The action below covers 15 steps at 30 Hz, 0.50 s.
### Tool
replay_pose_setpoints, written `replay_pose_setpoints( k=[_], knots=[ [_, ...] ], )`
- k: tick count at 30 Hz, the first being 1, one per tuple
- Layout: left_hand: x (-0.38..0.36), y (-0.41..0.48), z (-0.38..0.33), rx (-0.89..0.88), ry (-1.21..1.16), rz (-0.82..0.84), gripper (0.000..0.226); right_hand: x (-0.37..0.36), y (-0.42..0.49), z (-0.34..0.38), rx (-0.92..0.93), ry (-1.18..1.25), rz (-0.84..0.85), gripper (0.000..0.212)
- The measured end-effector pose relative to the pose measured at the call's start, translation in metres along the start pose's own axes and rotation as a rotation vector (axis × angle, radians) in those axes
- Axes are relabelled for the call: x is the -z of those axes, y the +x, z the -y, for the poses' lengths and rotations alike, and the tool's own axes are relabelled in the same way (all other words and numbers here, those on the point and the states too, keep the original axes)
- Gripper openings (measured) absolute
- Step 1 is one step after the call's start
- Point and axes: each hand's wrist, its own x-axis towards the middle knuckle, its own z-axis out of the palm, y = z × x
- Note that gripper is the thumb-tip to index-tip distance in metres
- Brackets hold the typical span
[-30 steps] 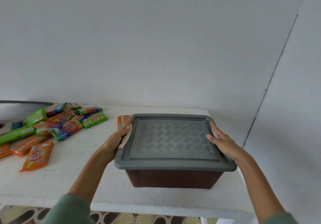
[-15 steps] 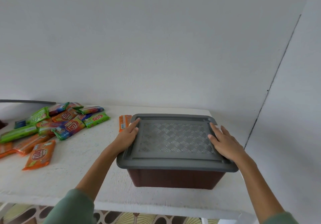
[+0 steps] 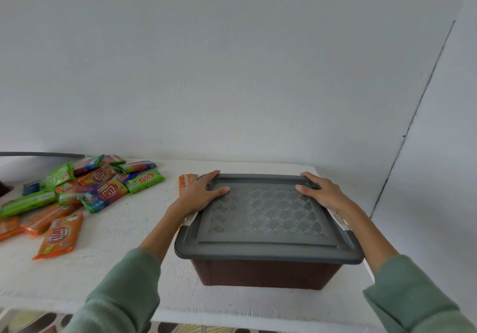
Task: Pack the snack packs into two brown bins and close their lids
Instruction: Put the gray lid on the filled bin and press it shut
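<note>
Presses left grip [image 3: 201,193] and right grip [image 3: 321,194], both flat with fingers spread and clasping nothing, onto the far corners of the grey lid [image 3: 263,216] seated on the brown bin [image 3: 263,273] at the right end of the white surface [image 3: 116,234], snack packs [image 3: 100,190] heaped well apart leftward.

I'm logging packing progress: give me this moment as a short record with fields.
bin: brown bin at the white table's right end
lid: grey lid on the bin; latching cannot be told
hands: left hand flat on the lid's far left corner, right hand flat on its far right corner
loose packs: pile of snack packs at the table's left; one orange pack beside the bin's left side
second bin: not in view
</note>
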Motion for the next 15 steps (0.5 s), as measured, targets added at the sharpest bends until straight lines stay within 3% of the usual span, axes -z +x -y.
replay_pose_setpoints(
  k=[5,9,15],
  knots=[
    [-0.003,-0.007,-0.005,0.015,0.071,0.000,0.068,-0.003,-0.008,0.002,-0.017,-0.010,-0.033,0.062],
    [-0.004,-0.021,-0.014,-0.021,0.331,0.032,0.061,-0.003,-0.027,0.011,-0.008,-0.373,0.025,0.058],
    [-0.031,-0.085,-0.040,-0.063,0.550,0.068,0.059,-0.020,-0.100,0.020,0.056,-0.603,0.034,0.057]
  ],
)
